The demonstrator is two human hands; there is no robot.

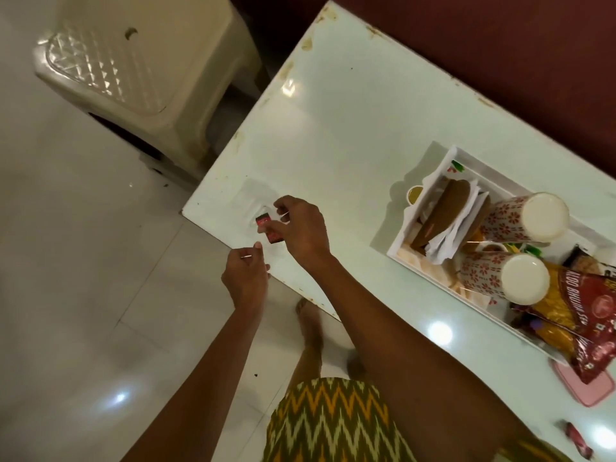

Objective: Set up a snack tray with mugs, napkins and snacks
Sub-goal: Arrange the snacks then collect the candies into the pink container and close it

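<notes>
A white napkin (250,198) lies flat at the table's near left corner. Two small red-and-black snack packets (263,220) are over it, and my right hand (301,228) pinches the nearer one at its fingertips. My left hand (246,278) hovers just off the table edge with fingers pinched together by the napkin's near edge; what it grips is unclear. At the right, a white tray (396,248) holds two floral mugs (520,218) lying on their sides, folded napkins (466,225) with brown flat snacks, and a red-and-yellow snack bag (586,315).
The white table (350,121) has chipped edges and stands against a dark red wall. A cream plastic stool (140,78) stands on the tiled floor to the left. A pink lid (590,391) and a wrapped candy (580,443) lie near the right edge.
</notes>
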